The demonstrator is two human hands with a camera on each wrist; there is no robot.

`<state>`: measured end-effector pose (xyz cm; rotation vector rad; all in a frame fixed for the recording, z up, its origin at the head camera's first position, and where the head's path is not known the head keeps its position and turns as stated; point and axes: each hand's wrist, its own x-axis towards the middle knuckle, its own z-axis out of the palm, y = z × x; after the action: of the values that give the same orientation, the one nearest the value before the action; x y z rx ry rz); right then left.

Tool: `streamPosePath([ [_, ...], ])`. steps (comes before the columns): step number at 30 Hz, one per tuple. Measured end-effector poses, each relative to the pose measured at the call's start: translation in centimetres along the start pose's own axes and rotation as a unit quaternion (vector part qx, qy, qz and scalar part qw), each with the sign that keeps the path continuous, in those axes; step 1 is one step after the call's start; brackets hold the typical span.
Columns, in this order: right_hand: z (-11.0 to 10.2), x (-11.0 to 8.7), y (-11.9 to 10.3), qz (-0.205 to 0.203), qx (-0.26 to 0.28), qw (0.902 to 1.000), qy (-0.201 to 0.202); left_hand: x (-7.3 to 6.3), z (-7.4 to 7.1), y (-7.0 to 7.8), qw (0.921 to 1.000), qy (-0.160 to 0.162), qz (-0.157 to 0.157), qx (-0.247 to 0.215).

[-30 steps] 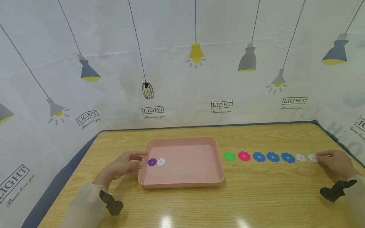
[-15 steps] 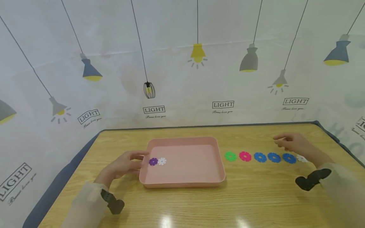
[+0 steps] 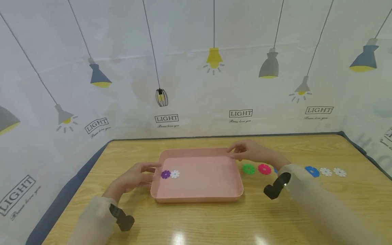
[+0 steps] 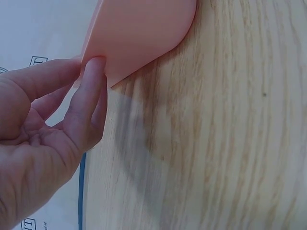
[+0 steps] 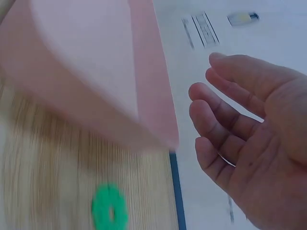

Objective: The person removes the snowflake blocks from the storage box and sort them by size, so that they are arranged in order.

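A shallow pink tray (image 3: pixel 202 190) lies on the wooden table, with a purple snowflake disc (image 3: pixel 165 174) and a white snowflake disc (image 3: pixel 175 174) side by side near its left end. My left hand (image 3: pixel 134 177) pinches the tray's left wall between thumb and fingers, as the left wrist view (image 4: pixel 53 129) also shows. Above the tray's far right corner is my right hand (image 3: pixel 252 150), holding nothing. In the right wrist view its fingers (image 5: pixel 211 115) are loosely bent and apart from the tray wall.
Right of the tray runs a row of discs: green (image 3: pixel 248 169), pink (image 3: pixel 264 169), blue (image 3: pixel 312 171), then white (image 3: pixel 326 172) and another white disc (image 3: pixel 339 172). My right forearm covers part of the row. A lamp-printed backdrop (image 3: pixel 196 92) stands behind the table.
My right hand has let go of the white disc at the row's right end and swept left to the tray's far right corner. My left hand keeps its place on the tray.
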<state>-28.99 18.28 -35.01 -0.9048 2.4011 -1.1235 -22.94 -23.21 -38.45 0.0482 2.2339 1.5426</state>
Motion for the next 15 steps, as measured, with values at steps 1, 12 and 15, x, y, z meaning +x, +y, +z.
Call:
streamPosePath([
  [1,0.5,0.8,-0.5,-0.007,0.003,0.9999,-0.013,0.0,0.0,0.0,1.0000,0.001,0.000,-0.002],
  [12,6.0,8.6,-4.4,-0.026,-0.028,0.9923,-0.118,-0.2,0.0,-0.1,0.9998,-0.009,0.018,0.000],
  [15,7.2,10.0,-5.2,-0.018,-0.031,0.9911,-0.128,-0.3,0.0,-0.1,0.9997,-0.013,0.022,0.001],
])
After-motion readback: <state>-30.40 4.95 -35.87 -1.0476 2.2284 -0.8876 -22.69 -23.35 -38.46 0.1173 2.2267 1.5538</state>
